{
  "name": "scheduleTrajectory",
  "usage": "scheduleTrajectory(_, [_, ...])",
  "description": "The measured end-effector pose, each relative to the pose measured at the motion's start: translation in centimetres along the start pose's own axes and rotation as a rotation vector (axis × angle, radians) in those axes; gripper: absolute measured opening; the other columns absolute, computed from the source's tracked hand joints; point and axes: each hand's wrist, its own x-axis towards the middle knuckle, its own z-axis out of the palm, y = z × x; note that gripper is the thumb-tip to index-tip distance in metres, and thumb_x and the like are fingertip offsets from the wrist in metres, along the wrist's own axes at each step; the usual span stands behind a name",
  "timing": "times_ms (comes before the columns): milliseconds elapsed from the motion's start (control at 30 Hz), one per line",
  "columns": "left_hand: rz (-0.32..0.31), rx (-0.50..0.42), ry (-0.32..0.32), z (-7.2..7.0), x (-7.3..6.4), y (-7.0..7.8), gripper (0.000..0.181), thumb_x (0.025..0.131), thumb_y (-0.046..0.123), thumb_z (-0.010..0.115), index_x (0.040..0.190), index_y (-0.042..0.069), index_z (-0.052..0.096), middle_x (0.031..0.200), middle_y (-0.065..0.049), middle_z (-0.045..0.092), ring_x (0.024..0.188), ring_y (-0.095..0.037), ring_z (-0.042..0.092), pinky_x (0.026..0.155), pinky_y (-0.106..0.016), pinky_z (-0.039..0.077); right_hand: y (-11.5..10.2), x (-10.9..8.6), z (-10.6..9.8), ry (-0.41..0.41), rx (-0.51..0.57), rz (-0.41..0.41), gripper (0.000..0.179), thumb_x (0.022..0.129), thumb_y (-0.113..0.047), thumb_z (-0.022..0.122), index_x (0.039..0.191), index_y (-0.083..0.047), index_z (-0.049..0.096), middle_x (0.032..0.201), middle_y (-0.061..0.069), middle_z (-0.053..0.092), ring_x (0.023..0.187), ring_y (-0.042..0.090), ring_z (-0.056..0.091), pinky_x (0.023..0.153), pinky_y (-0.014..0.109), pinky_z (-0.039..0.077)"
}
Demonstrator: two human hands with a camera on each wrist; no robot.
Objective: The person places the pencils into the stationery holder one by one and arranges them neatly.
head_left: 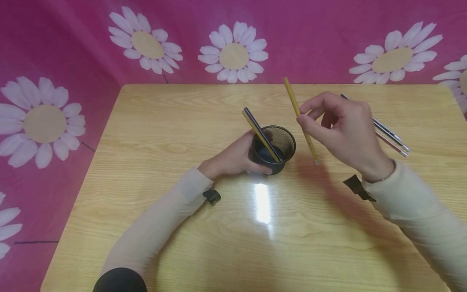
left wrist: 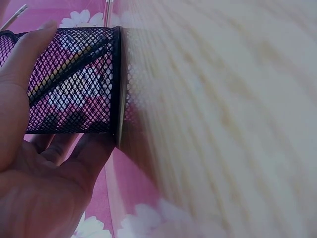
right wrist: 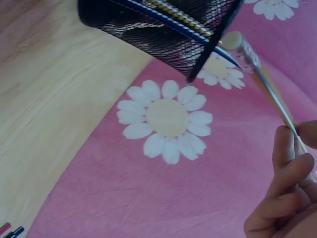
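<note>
My left hand (head_left: pixel 237 157) grips a black mesh pencil cup (head_left: pixel 283 138) on the table, thumb on its near side and fingers around the far side. A yellow pencil (head_left: pixel 257 129) and a dark pencil (head_left: pixel 252 118) lean together inside it, their upper ends over the left rim. To the right of the cup, my right hand (head_left: pixel 344 129) pinches another yellow pencil (head_left: pixel 291 96) between thumb and fingertips, above the table. Its eraser end (right wrist: pixel 250 58) points down, close to the cup's mouth in the right wrist view. Through the mesh (left wrist: pixel 74 74) the leaning pencils show in the left wrist view.
Several loose pencils (head_left: pixel 391 132), dark and reddish, lie on the wooden table (head_left: pixel 153 117) at the right, partly hidden behind my right hand. A pink cloth (head_left: pixel 310 40) with white daisies hangs along the table's back and left edges.
</note>
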Motion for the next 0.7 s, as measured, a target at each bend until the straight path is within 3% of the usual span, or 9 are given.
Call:
scheduleTrajectory(433, [0.031,-0.007,-0.001,-0.1,0.0,-0.1,0.097,0.077,0.012,0.102,0.155,-0.003,0.044,0.148,-0.016,0.059,0.139,-0.019,0.052,0.125,-0.031,0.031,-1.8,1.7,1.4,0.055,0.109,-0.063,0.009,0.096,-0.002,0.078,0.103,0.003,0.077,0.083,0.001,0.076,0.052,0.005,0.051,0.046,0.016,0.037])
scheduleTrajectory(700, [0.03,-0.009,-0.008,0.0,0.1,-0.3,0.098,0.078,0.014,0.101,0.155,-0.003,0.044,0.148,-0.015,0.059,0.139,-0.018,0.052,0.125,-0.031,0.031,-1.7,2.1,2.5,0.056,0.131,-0.086,0.009,0.097,0.001,0.077,0.104,0.005,0.076,0.083,0.005,0.076,0.054,0.006,0.05,0.048,0.017,0.037])
